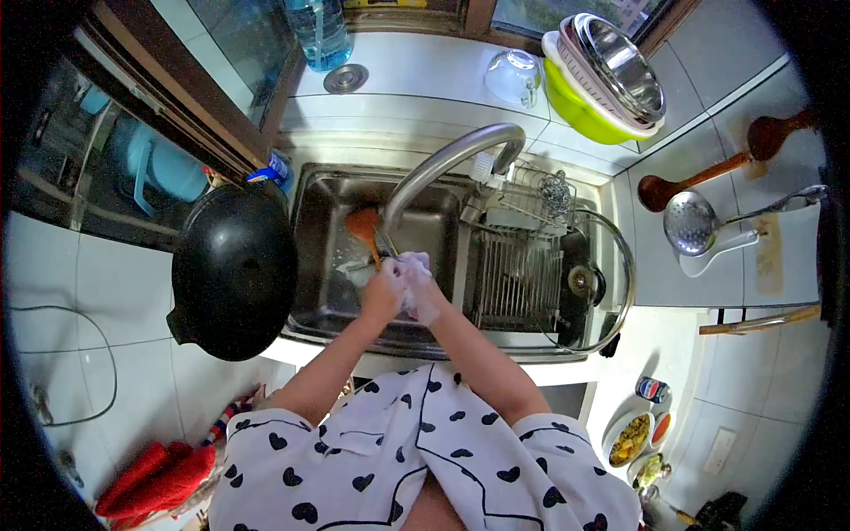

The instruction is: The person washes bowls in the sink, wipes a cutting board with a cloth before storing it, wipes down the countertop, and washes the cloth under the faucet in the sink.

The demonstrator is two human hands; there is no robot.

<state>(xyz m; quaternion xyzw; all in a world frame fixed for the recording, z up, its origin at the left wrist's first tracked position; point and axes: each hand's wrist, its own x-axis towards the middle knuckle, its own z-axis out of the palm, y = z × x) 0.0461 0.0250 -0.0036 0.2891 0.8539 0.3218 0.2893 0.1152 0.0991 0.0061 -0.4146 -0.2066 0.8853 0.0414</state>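
Observation:
Over the left basin of a steel sink (pixel 329 305), my two hands are close together. My left hand (pixel 382 290) is closed round the handle of a wooden spatula (pixel 361 225), whose broad end points up toward the faucet. Beside it on the right, my right hand (pixel 420 288) is covered in white foam, its fingers bent in; what it grips is too small and foamy to make out. A whitish, soapy item (pixel 356 271) lies in the basin left of my hands. The curved faucet (pixel 443 157) arches just beyond them.
A black wok (pixel 234 274) stands left of the sink. A wire rack (pixel 518 279) sits in the right basin. Behind are a glass cup (pixel 513 78), a blue bottle (pixel 319 35) and stacked bowls (pixel 611 80). Ladles hang at right; dishes of food (pixel 629 439) stand lower right.

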